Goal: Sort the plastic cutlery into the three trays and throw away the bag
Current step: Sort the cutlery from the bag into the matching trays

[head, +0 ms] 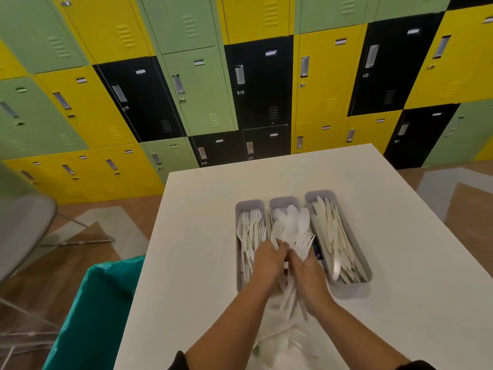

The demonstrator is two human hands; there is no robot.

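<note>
Three grey trays stand side by side on the white table (202,263). The left tray (249,204) holds white forks, the middle tray (282,201) holds spoons, the right tray (358,259) holds knives. Over the middle tray both hands hold one bundle of white cutlery (304,243) with fork tines sticking out at the top. My left hand (268,260) grips it from the left, my right hand (306,273) from the right. The clear plastic bag (282,335) lies crumpled on the table under my forearms, with some cutlery showing through it.
A bin lined with a teal bag (98,311) stands at the table's left front corner. A grey chair (24,225) is further left. Green, yellow and black lockers (240,89) fill the wall behind the table.
</note>
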